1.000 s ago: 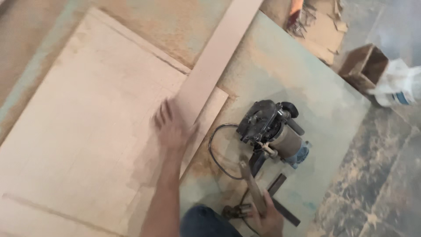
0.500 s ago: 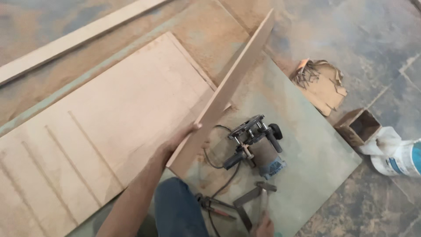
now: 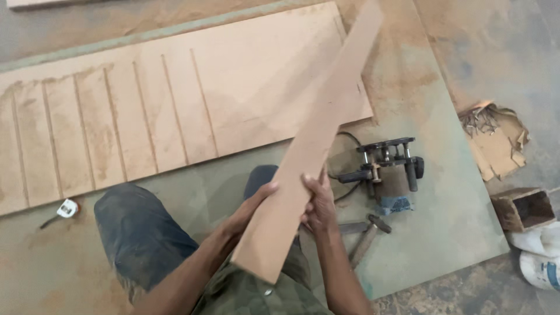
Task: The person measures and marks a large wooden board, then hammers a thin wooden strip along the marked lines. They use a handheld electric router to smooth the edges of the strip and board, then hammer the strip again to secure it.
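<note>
Here, near the lower middle of the frame, the left hand point(image 3: 252, 205) and the right hand point(image 3: 319, 201) both grip a long narrow strip of board point(image 3: 315, 146), one on each long edge; the left fingers curl around the strip's left edge while the right fingers wrap its right edge, thumb lying on the top face. The strip runs diagonally from its near end at the bottom centre up to the top edge of the frame right of centre, lifted above everything beneath it. Under its upper half lies a large grooved panel point(image 3: 175, 105), flat on the floor across the upper left and centre, with several parallel slots cut into its left part. This panel rests on a greenish sheet point(image 3: 443, 192) dusted with sawdust. Just right of the hands, on that sheet, a wood router point(image 3: 389, 169) lies on its side with its black cable looped beside it, and a hammer point(image 3: 366, 239) lies just below it. At the left edge a small tape measure point(image 3: 67, 207) sits on the sheet. At the right, off the sheet, are torn cardboard holding nails point(image 3: 493, 137), a small wooden box point(image 3: 523, 209) and a white sack point(image 3: 539, 254). The person's knee point(image 3: 137, 233) in dark trousers fills the lower left.
</note>
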